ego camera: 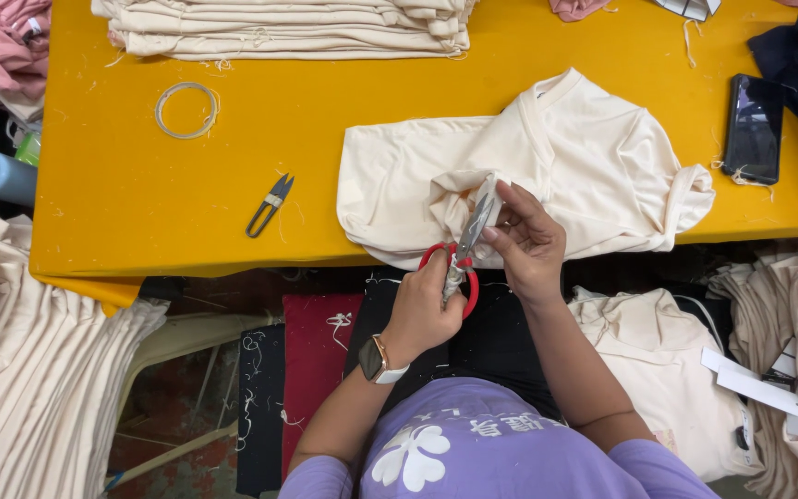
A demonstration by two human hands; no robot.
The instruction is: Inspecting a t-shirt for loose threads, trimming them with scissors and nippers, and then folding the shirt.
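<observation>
Left hand (422, 310) closed through the red-handled scissors (462, 251), blades up at a small fold. Right hand (530, 242) pinches that fold of the cream shirt (565, 166) taut, seemingly so the blades can reach it. Shirt lies on the yellow bench (140, 185) just beyond both hands. Thread snips (270, 205) idle left of them, dark phone (755, 127) far right.

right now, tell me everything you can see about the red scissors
The red-handled scissors have looped red handles and grey metal blades. The left hand grips the handles just off the yellow table edge. The blades point up and away, closing around a small fold of the cream shirt, which the right hand pinches beside the blade tips. How far the blades are apart is hard to tell.
</observation>
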